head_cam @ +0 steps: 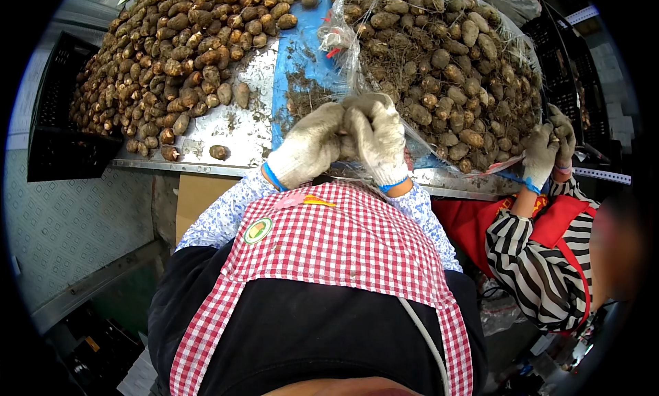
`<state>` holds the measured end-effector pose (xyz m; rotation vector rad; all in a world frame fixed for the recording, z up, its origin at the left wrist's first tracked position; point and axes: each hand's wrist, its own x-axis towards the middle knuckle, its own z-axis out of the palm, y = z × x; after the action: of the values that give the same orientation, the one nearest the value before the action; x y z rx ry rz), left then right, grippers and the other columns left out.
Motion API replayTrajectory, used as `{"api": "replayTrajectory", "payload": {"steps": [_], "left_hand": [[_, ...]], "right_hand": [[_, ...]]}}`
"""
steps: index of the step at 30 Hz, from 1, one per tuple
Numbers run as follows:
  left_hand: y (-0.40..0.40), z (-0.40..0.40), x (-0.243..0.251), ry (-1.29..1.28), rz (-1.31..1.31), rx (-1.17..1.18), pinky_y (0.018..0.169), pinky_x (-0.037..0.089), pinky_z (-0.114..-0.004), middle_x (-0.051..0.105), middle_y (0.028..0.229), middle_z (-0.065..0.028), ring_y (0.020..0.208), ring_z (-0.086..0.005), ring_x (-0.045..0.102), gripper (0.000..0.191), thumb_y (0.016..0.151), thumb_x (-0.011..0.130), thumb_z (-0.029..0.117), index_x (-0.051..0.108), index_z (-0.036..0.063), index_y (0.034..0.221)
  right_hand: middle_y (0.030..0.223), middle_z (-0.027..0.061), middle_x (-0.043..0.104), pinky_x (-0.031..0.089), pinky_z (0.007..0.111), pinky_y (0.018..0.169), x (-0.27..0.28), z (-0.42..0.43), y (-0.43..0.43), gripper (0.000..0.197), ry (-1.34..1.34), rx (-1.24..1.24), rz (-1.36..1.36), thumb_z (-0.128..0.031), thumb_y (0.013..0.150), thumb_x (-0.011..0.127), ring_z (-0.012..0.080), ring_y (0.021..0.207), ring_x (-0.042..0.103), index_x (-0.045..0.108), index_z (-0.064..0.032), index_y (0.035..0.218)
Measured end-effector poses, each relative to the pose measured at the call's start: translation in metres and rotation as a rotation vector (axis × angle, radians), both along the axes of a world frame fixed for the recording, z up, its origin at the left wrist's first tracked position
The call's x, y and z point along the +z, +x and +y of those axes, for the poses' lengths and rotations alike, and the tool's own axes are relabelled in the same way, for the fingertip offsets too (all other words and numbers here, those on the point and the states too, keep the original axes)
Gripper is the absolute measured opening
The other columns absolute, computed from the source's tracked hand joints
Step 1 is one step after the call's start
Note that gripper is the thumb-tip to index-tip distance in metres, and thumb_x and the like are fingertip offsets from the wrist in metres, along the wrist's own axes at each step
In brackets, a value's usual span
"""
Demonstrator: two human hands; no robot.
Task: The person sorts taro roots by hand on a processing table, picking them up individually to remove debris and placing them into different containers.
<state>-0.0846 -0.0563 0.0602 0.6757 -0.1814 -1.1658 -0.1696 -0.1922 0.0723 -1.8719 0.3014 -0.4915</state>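
My left hand [311, 144] and my right hand [378, 133], both in soiled white knit gloves with blue cuffs, meet at the table's front edge. Their fingers curl together around a small brownish piece [348, 146], seemingly a taro corm, which the gloves mostly hide. Beyond my right hand lies a large heap of rooty, soil-covered taro corms [443, 87] on an opened clear plastic sack [350, 46]. To the left spreads a heap of cleaner taro corms [180, 51] on the metal tabletop [242, 133].
A blue sheet [285, 77] with loose soil [306, 95] runs between the heaps. At the left table end hangs a black plastic crate [67, 149]; another black crate [551, 61] stands at right. Close on my right, a co-worker's gloved hands [545, 144] work at the heap's edge.
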Motion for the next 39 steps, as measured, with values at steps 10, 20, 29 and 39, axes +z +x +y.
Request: {"api": "replayTrajectory", "payload": {"steps": [10, 20, 29, 39], "left_hand": [[-0.012, 0.000, -0.004, 0.135, -0.161, 0.070, 0.088, 0.051, -0.037, 0.054, 0.124, -0.0132, 0.109, -0.0206, 0.055, 0.045, 0.099, 0.054, 0.024, 0.042, -0.0009, 0.134], [-0.007, -0.001, 0.013, 0.236, -0.313, 0.144, 0.082, 0.052, -0.028, 0.056, 0.124, -0.0154, 0.100, -0.0191, 0.058, 0.049, 0.099, 0.052, 0.020, 0.038, -0.0031, 0.140], [0.009, -0.010, -0.013, 0.372, -0.991, 0.254, 0.056, 0.051, -0.026, 0.063, 0.088, -0.0087, 0.070, -0.0135, 0.059, 0.032, 0.098, 0.054, 0.025, 0.057, -0.0034, 0.113], [-0.005, -0.005, 0.008, 0.260, 0.020, 0.049, 0.056, 0.050, -0.031, 0.060, 0.094, -0.0103, 0.062, -0.0168, 0.060, 0.051, 0.103, 0.037, 0.047, 0.051, 0.0009, 0.121]], "right_hand": [[0.088, 0.0181, 0.068, 0.051, 0.035, 0.071, -0.033, -0.021, 0.018, 0.021, 0.130, -0.346, 0.028, -0.015, 0.095, 0.055, 0.0246, 0.078, 0.065, 0.064, 0.0020, 0.103], [0.105, 0.0164, 0.064, 0.053, 0.039, 0.079, -0.007, -0.003, -0.009, 0.033, 0.009, -0.021, 0.022, -0.013, 0.093, 0.061, 0.0265, 0.087, 0.066, 0.053, -0.0008, 0.122], [0.086, 0.0147, 0.066, 0.053, 0.036, 0.064, -0.014, 0.015, -0.002, 0.018, -0.247, -0.036, -0.054, -0.005, 0.090, 0.060, 0.0265, 0.071, 0.066, 0.058, -0.0020, 0.107], [0.094, 0.0185, 0.066, 0.054, 0.035, 0.074, -0.016, 0.007, -0.008, 0.022, -0.263, -0.160, -0.102, -0.005, 0.094, 0.054, 0.0252, 0.084, 0.067, 0.057, 0.0013, 0.116]]}}
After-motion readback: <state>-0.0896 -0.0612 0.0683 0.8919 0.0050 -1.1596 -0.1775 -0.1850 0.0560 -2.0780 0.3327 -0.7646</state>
